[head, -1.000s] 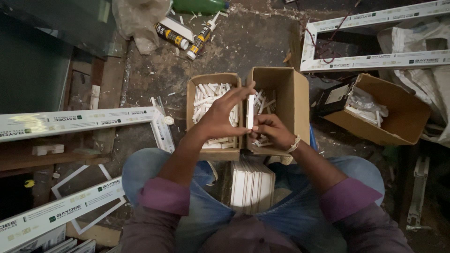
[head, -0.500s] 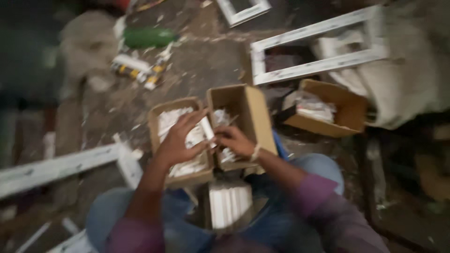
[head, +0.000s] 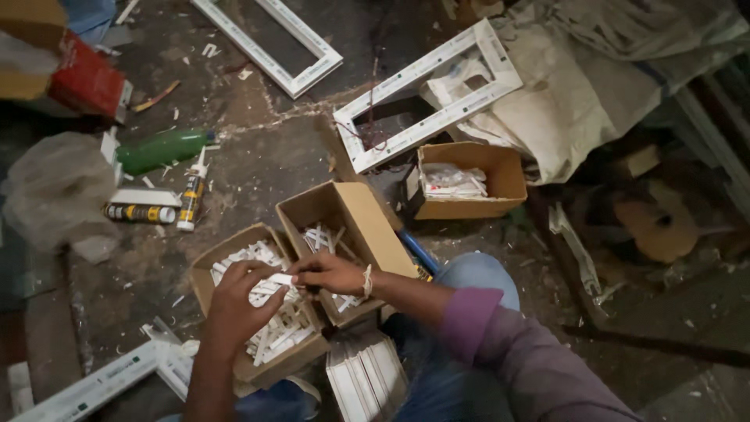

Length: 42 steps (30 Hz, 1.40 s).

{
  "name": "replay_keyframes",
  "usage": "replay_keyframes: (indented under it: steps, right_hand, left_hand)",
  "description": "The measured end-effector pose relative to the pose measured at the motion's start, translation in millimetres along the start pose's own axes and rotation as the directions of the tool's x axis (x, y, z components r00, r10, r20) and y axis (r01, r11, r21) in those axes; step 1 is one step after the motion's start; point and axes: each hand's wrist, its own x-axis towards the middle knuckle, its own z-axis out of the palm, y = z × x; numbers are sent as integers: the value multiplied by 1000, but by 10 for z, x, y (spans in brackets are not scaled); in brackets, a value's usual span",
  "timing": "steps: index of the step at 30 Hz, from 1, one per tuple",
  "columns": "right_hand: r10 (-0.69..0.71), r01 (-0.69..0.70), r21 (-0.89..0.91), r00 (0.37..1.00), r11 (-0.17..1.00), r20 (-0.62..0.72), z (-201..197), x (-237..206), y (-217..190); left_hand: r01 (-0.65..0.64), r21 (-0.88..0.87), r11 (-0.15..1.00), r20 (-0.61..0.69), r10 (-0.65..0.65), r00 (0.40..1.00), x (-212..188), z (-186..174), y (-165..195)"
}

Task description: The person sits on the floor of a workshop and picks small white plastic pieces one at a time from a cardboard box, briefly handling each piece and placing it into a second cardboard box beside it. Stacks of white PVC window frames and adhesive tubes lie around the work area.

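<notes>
1. The left hand (head: 238, 305) hovers over the left cardboard box (head: 205, 275), fingers curled down onto the white plastic strips (head: 269, 332) heaped inside; whether it actually pinches 1 of them I cannot tell.
2. The right hand (head: 332, 273) reaches across from the right, its fingertips closed on the end of 1 white strip (head: 280, 280) at the seam where the 2 boxes meet. A pale bracelet sits on that wrist.
3. The second cardboard box (head: 367, 223) stands touching the first on its right, flaps up, with fewer strips in its bottom. Both hands work at the shared inner edges, so the room between them is tight.
4. A stack of flat white pieces (head: 367, 379) lies just below the boxes, between the person's knees in blue jeans.
5. A third, smaller cardboard box (head: 500, 176) holding bagged parts sits up and to the right, apart from the pair.
6. Beyond it a white window frame (head: 430, 121) lies tilted on the concrete floor (head: 266, 164), its lower corner close to the second box's flap.
7. To the left, 2 sealant cartridges (head: 191, 195) and a green bottle (head: 164, 148) lie well apart from the boxes, with bare, littered floor between.
8. Another white frame section (head: 94, 387) borders the lower left.
</notes>
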Motion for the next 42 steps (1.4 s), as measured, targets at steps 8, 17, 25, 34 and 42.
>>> replay_keyframes:
  steps: [8,17,25,34,42]
  right_hand:
    - [28,-28,-20,1000,999,11,7,-35,-53]
    - [70,-69,43,997,997,-28,22,-18,-166]
    - [11,-3,53,990,999,-141,28,39,31]
    - [108,-51,159,921,986,-374,176,7,235]
    - [-108,215,256,920,943,-377,220,4,84]
  left_hand:
    - [-17,2,1000,-7,17,1000,0,39,17]
    - [-54,96,994,-51,59,997,4,79,-18]
    - [35,193,980,-140,-8,990,-53,152,190]
    - [279,15,960,-40,-278,960,-127,433,-182]
    - [615,-702,359,435,-469,769,-195,613,-476]
